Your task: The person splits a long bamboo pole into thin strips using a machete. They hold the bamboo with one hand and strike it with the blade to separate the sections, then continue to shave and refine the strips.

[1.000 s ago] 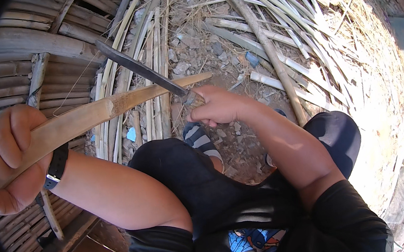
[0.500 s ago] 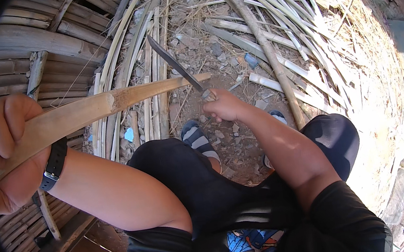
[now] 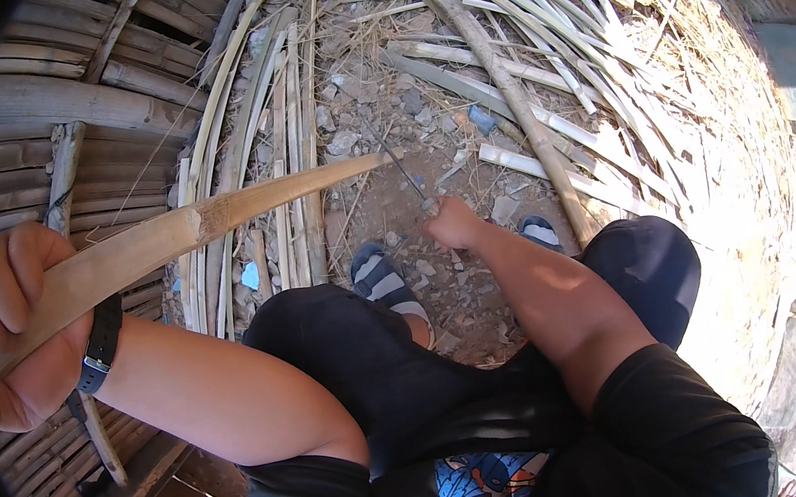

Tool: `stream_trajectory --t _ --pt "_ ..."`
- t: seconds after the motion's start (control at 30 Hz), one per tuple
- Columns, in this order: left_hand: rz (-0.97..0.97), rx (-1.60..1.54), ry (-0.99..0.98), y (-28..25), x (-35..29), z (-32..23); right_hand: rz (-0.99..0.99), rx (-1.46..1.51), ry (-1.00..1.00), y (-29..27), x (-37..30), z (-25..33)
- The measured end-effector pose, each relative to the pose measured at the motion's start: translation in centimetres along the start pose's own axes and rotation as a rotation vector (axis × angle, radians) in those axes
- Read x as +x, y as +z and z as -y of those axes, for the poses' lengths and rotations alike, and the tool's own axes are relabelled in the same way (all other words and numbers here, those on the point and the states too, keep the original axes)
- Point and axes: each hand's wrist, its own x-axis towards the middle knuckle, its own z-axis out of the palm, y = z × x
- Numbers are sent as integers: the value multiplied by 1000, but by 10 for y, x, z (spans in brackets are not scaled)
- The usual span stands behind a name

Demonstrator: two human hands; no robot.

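Note:
My left hand (image 3: 24,319), with a dark watch on its wrist, is closed round the wide near end of a bamboo strip (image 3: 130,253). The pale strip stretches to the right, past a rough node, and narrows to a tip over the ground. Beyond that tip my right hand (image 3: 455,223) grips the handle of a long knife (image 3: 394,158). Its dark blade points away and to the left and appears nearly edge-on. At the strip's tip the two overlap in view; whether they touch I cannot tell.
Split bamboo strips (image 3: 300,141) lie lengthwise beside a slatted bamboo wall (image 3: 91,97) on the left. More strips and a round pole (image 3: 501,72) lie at the far right, with dry straw. My sandalled feet (image 3: 383,275) stand on rubble-strewn soil.
The knife has turned from showing the flat of its blade to nearly edge-on, and my right hand has shifted slightly right and nearer. The strip stays in my left hand, its tip slightly lower.

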Motion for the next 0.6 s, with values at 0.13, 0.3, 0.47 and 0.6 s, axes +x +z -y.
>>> stream_trajectory --t 0.13,0.3,0.47,0.6 --pt "-46 34 18 -3 -3 -1 -50 -156 7 -11 2 7" --pt "-18 7 5 0 0 -1 4 16 -313 4 -35 65" --pt "-55 1 -15 1 4 0 -38 72 -191 10 -15 30" --pt "-29 20 -8 -7 -1 -6 18 106 60 0 -27 21"
